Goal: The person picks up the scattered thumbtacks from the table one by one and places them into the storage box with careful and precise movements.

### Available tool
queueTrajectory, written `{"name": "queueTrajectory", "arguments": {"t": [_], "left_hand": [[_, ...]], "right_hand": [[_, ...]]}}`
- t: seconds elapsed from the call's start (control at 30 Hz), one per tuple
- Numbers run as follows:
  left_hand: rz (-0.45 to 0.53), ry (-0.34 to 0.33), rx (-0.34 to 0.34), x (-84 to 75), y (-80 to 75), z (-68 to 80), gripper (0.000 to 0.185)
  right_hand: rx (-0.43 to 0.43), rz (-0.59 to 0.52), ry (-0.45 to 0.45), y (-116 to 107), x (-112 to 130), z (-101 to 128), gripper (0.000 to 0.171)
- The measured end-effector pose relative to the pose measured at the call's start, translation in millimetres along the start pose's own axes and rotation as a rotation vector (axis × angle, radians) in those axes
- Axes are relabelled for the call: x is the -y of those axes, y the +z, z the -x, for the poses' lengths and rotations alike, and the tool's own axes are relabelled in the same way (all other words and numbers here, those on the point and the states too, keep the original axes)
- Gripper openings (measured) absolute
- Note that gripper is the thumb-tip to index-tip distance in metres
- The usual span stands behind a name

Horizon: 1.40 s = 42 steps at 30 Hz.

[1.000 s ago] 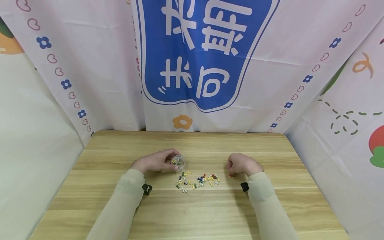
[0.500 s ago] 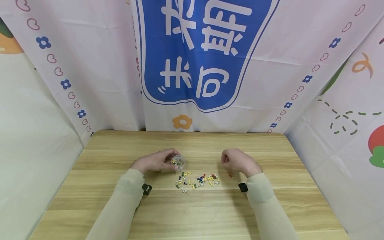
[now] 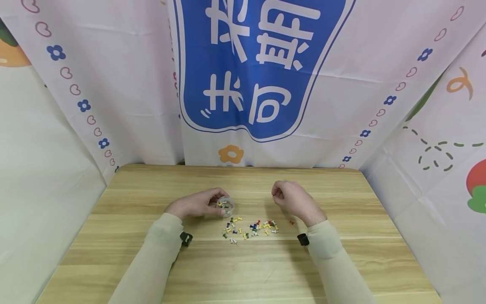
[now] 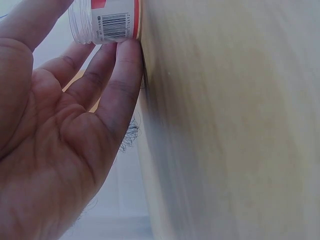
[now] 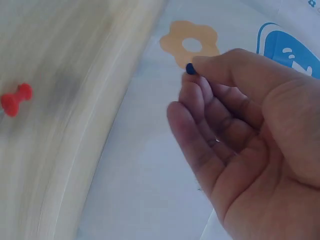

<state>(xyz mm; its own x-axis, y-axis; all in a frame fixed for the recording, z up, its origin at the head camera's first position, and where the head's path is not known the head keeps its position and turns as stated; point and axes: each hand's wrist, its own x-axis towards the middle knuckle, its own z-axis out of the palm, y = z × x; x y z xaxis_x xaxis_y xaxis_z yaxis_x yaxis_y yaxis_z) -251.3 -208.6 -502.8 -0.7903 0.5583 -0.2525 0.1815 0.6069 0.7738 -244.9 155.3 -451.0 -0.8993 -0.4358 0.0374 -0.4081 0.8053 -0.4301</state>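
Note:
My left hand (image 3: 195,204) grips a small clear plastic jar (image 3: 232,210) standing on the table, thumb on the near side and fingers behind. The jar is uncapped, with several push pins inside; the left wrist view shows its barcode label (image 4: 114,26) and threaded neck. My right hand (image 3: 298,202) is raised over the table, right of the jar. Between its thumb and fingertips it pinches a blue push pin (image 5: 190,68), mostly hidden by the fingers. Below that hand, a lone red push pin (image 3: 291,222) lies on the wood, large in the right wrist view.
Loose push pins (image 3: 255,228) in yellow, white, green, blue and red are scattered on the wooden table (image 3: 265,270), in front of and to the right of the jar. A printed cloth (image 3: 152,105) hangs behind the table's back edge, and cloth also covers both sides.
My right hand has lifted from beside the red push pin and moved left and away from me, toward the jar. The red pin is uncovered. My left hand and the jar have stayed put.

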Motion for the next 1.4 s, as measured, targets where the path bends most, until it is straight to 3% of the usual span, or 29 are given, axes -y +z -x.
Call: {"name": "queueTrajectory", "arguments": {"t": [0.33, 1.4], "left_hand": [[0.001, -0.002, -0.001, -0.8, 1.1, 0.8, 0.052], [0.008, 0.026, 0.008, -1.7, -1.2, -0.6, 0.054]], "right_hand": [[-0.092, -0.016, -0.057, 16, 17, -6, 0.006], [-0.045, -0.069, -0.162, 74, 93, -29, 0.011]]}}
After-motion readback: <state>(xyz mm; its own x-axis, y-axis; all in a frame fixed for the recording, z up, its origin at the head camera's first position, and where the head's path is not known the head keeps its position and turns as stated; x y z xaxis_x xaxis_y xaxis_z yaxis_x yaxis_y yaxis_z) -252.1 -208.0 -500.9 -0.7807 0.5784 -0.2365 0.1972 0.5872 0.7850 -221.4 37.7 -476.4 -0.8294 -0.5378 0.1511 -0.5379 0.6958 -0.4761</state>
